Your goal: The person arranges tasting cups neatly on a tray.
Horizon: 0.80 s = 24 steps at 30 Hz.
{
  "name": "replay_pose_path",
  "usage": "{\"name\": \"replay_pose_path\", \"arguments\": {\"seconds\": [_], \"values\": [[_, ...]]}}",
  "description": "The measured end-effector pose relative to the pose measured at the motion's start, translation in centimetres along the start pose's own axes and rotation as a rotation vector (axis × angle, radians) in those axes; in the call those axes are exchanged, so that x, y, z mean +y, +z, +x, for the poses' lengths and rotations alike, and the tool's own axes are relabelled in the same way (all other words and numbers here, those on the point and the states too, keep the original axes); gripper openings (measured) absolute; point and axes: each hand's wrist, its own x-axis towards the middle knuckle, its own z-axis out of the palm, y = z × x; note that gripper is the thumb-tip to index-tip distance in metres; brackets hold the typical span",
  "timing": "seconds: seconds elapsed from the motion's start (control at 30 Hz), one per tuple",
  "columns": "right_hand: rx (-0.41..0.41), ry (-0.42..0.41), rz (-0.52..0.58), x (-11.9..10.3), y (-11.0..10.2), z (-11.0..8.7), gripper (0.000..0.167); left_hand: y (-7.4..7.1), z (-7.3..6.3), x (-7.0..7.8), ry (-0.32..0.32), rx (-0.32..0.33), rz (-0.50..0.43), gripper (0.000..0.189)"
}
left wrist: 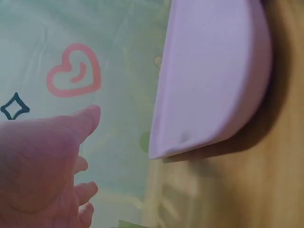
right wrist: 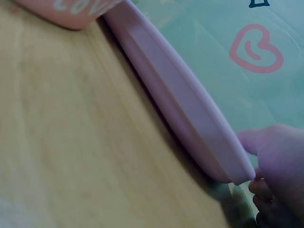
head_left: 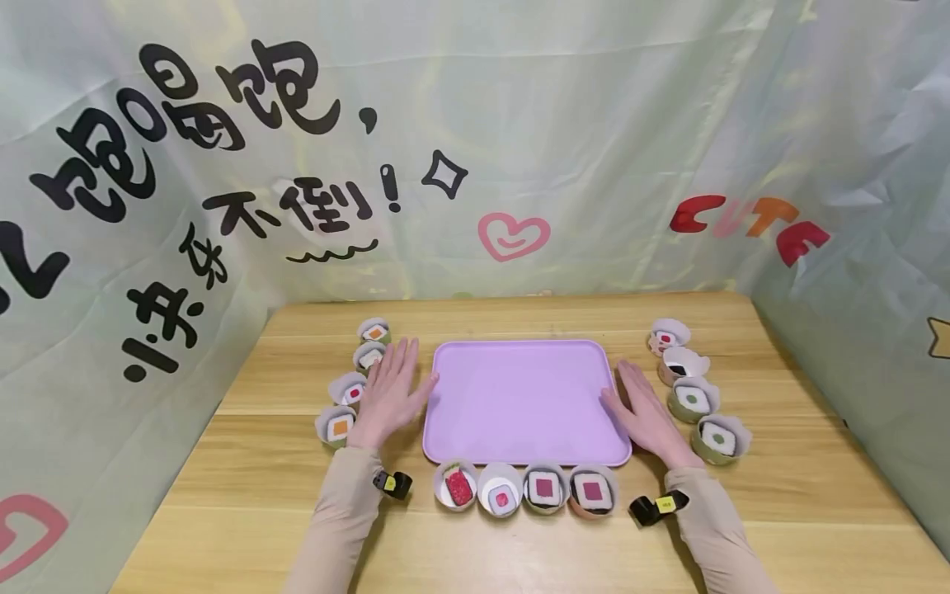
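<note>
A light purple tray (head_left: 519, 404) lies flat in the middle of the wooden table. Beside its left edge is my left hand (head_left: 388, 394), fingers straight and thumb spread toward the rim; in the left wrist view a gap shows between thumb (left wrist: 89, 121) and tray (left wrist: 204, 71). My right hand (head_left: 647, 414) is at the tray's right edge with straight fingers, its thumb by the rim; whether it touches is unclear. Neither hand holds anything. Small paper cups with sushi-like pieces stand around: a left column (head_left: 340, 426), a right column (head_left: 717, 439) and a front row (head_left: 544, 488).
One front cup (head_left: 457, 485) holds a red-topped piece. In the right wrist view a pink cup (right wrist: 78, 14) with white lettering stands near the tray's side. A printed cloth (head_left: 512, 148) hangs behind and beside the table (head_left: 223, 495). Black wrist cameras (head_left: 392, 484) sit on both sleeves.
</note>
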Motion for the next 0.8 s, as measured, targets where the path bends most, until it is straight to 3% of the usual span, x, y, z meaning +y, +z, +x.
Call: {"name": "replay_pose_path", "arguments": {"seconds": [0.3,0.63,0.8], "values": [[0.056,-0.096,-0.090,0.1,0.4,-0.3,0.057,-2.5,0.8,0.2,0.013,-0.041,-0.008,0.080],[0.105,-0.099,-0.108,0.1,0.9,-0.3,0.053,-4.6,2.6,-0.4,0.017,-0.112,0.005,0.082],[0.115,-0.109,-0.125,0.0,1.2,-0.2,0.052,-5.6,3.9,-1.3,-0.015,-0.157,-0.014,0.084]]}}
